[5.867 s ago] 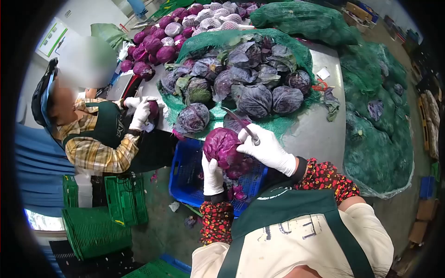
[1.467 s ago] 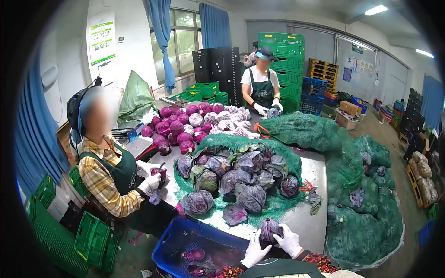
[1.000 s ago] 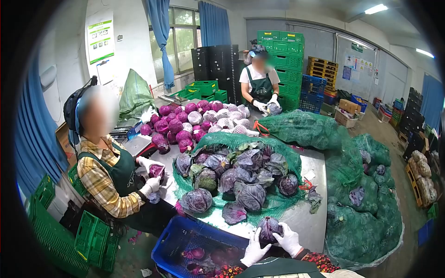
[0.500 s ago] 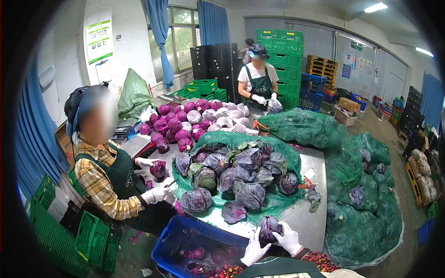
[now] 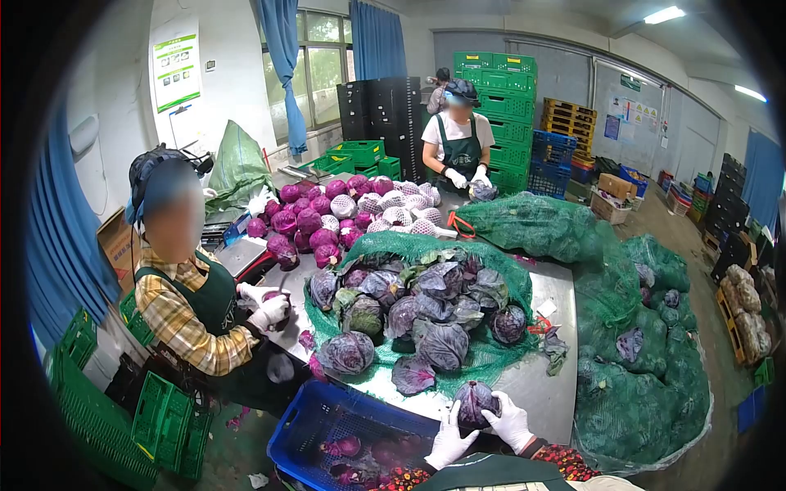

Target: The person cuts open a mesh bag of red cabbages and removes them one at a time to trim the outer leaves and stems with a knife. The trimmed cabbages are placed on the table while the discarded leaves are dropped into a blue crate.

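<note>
Between my two white-gloved hands a red cabbage (image 5: 475,404) rests at the near edge of the metal table (image 5: 547,360). My left hand (image 5: 449,439) grips its left side, and my right hand (image 5: 511,423) wraps round its right side. Just beyond, a heap of red cabbages (image 5: 440,345) with dark outer leaves lies on an opened green net (image 5: 499,360). A loose purple leaf (image 5: 413,376) lies near my left hand. Below and left of my hands stands a blue crate (image 5: 299,446) with purple cabbage pieces inside.
At left, a co-worker (image 5: 192,311) handles a cabbage; another person (image 5: 458,147) works across the table. Peeled purple cabbages (image 5: 307,221) and foam-netted ones (image 5: 399,214) cover the far side. Full green net sacks (image 5: 630,409) stand to the right. Green crates (image 5: 164,421) are at lower left.
The left co-worker's hands have come together around a cabbage and drawn closer to the body. The far person's hands shifted slightly. My hands and cabbage look unmoved.
</note>
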`<state>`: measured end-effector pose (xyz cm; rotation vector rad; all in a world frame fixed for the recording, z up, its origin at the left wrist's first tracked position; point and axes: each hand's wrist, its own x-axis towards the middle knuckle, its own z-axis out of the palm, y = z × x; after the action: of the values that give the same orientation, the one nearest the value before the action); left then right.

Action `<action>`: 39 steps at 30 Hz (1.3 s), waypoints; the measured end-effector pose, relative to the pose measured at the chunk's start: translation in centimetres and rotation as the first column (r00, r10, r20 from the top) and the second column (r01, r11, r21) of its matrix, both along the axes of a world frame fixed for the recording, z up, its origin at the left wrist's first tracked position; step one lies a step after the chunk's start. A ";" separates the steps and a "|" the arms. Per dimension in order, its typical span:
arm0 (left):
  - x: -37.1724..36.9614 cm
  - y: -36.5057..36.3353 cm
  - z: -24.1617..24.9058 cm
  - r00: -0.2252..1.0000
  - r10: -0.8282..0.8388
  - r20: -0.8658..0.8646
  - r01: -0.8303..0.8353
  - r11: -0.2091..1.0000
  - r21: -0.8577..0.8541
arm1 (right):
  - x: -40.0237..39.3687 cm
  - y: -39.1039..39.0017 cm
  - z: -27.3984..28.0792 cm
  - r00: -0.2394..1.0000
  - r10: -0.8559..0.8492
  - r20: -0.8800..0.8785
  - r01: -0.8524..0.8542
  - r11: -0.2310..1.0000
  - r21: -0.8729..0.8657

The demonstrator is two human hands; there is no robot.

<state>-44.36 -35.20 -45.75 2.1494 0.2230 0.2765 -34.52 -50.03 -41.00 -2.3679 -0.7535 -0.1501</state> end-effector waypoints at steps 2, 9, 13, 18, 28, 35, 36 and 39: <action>-0.1 0.0 0.2 1.000 -0.001 -0.015 0.001 1.000 -0.015 | 0.0 0.1 0.0 1.000 -0.010 0.014 0.010 1.000 0.003; 0.3 -0.6 1.1 0.998 0.053 0.045 -0.045 0.988 -0.151 | -0.4 0.3 1.5 0.998 0.017 -0.067 -0.002 0.976 0.216; 3.0 0.2 0.8 0.998 -0.068 0.015 0.064 0.820 -0.568 | -0.6 -0.9 3.3 0.953 0.011 -0.303 0.077 0.958 0.276; 3.8 1.5 2.0 0.996 -0.071 0.058 0.080 0.982 -0.169 | 0.5 -3.4 1.3 0.933 -0.121 -0.339 0.146 0.988 0.050; 5.0 2.5 5.7 0.958 -0.266 -0.108 0.261 0.963 -0.059 | 0.0 -3.3 1.0 0.972 0.020 -0.233 -0.049 0.992 -0.118; 7.3 2.7 7.4 0.963 -0.122 -0.241 0.122 0.992 -0.013 | -0.1 -2.9 2.3 0.995 0.083 -0.060 -0.095 0.971 -0.219; 7.5 2.9 6.8 0.983 -0.089 -0.159 0.097 0.994 0.046 | -0.1 -2.9 2.1 0.995 0.081 -0.064 -0.093 0.972 -0.217; 8.1 3.4 5.5 0.994 -0.071 -0.085 0.081 0.989 0.127 | 0.2 -2.8 1.0 0.988 0.120 -0.096 -0.143 0.947 -0.288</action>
<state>-36.28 -31.83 -40.23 2.2952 0.1726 0.1642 -34.30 -52.84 -40.04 -2.5737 -0.9497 0.1186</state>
